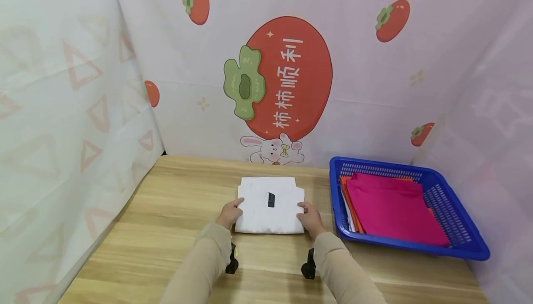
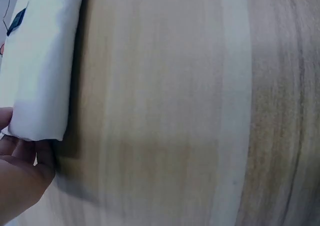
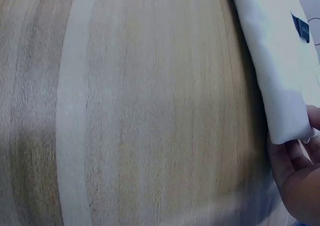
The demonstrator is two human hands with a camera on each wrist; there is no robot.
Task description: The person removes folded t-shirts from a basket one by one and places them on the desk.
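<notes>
Fingers of left hand [image 1: 229, 215] and right hand [image 1: 312, 220] clamped on opposite sides of folded white cloth [image 1: 270, 220], lying midway between.

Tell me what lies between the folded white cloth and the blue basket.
The head view shows the right hand, which pinches the edge of the white cloth, then a strip of wooden tabletop before the blue basket.

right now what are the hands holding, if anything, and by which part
A folded white garment: the left hand grips its left edge, the right hand its right edge.
</notes>
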